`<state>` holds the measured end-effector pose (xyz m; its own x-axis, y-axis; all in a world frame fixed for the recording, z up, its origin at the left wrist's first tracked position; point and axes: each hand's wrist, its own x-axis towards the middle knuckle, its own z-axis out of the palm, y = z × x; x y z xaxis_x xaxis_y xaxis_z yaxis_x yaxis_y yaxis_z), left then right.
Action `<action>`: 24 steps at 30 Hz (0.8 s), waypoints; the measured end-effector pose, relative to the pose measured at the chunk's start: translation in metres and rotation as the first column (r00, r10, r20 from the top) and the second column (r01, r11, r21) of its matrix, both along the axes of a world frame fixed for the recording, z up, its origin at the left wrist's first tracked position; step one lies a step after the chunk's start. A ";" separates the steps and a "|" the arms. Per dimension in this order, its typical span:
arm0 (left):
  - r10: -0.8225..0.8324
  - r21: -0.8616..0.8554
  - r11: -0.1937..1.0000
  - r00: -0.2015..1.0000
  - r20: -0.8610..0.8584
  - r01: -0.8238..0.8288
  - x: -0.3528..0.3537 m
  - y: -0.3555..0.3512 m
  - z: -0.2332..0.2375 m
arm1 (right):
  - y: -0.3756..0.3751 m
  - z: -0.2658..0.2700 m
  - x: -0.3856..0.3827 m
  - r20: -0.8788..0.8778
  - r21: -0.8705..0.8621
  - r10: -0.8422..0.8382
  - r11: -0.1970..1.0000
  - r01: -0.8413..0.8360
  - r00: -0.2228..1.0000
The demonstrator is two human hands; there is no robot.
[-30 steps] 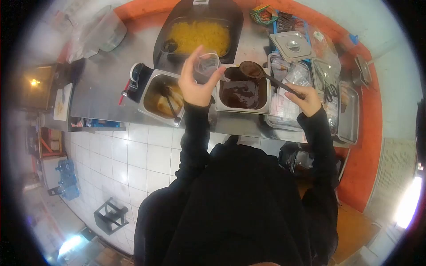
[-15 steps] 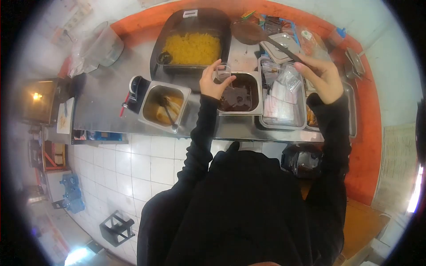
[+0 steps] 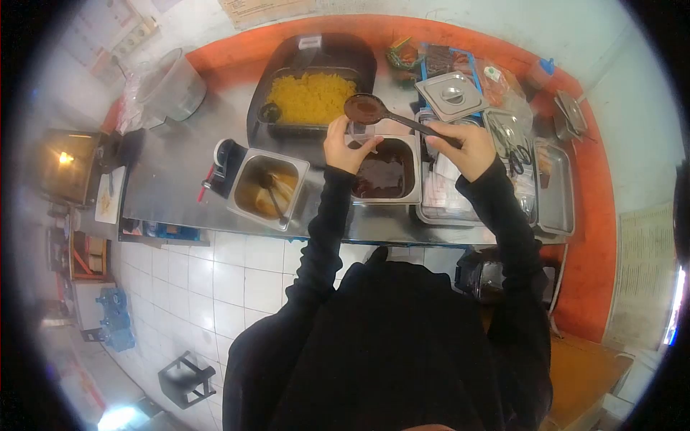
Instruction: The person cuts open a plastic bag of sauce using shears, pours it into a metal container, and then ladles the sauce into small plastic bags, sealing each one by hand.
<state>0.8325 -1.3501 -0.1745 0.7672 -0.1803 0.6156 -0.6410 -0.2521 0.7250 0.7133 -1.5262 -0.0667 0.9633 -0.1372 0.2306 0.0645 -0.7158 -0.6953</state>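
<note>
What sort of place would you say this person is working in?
Probably a commercial kitchen or takeaway stall: a stainless steel counter holds a pan of dark sauce and a tray of yellow rice, and the right hand holds a ladle close to the clear cup in the left hand.

A tray of yellow rice, a steel lid, and what may be scissors on the counter.

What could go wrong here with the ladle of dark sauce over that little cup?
The ladle in the right hand looks wider than the clear cup in the left hand, so sauce may run over that hand. The ladle's bowl hangs near the yellow rice tray, past the sauce pan edge; drips could land there.
</note>
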 end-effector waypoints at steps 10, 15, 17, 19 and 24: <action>-0.020 -0.052 0.998 0.999 -0.028 0.018 -0.003 0.002 0.010 | 0.001 0.011 0.000 0.076 -0.150 0.002 0.989 0.010 0.997; -0.017 -0.047 0.999 1.000 -0.026 0.016 -0.004 0.003 0.011 | 0.001 0.021 -0.001 0.058 -0.219 -0.023 0.975 0.035 0.998; -0.004 -0.052 0.999 1.000 -0.019 0.003 -0.004 0.003 0.014 | 0.000 0.022 0.000 0.053 -0.243 -0.034 0.969 0.046 0.998; -0.001 -0.057 0.998 1.000 -0.008 0.000 -0.005 0.004 0.018 | -0.002 0.020 0.002 0.151 -0.228 0.005 0.973 0.030 0.988; -0.024 -0.089 0.996 1.000 0.006 0.024 -0.003 0.003 0.020 | 0.002 0.026 0.001 0.180 -0.338 -0.004 0.939 0.065 0.984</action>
<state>0.8299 -1.3473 -0.1542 0.7600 -0.1431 0.6340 -0.6499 -0.1716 0.7404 0.7146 -1.5240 -0.0403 0.9001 -0.0529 0.4325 0.1331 -0.9118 -0.3885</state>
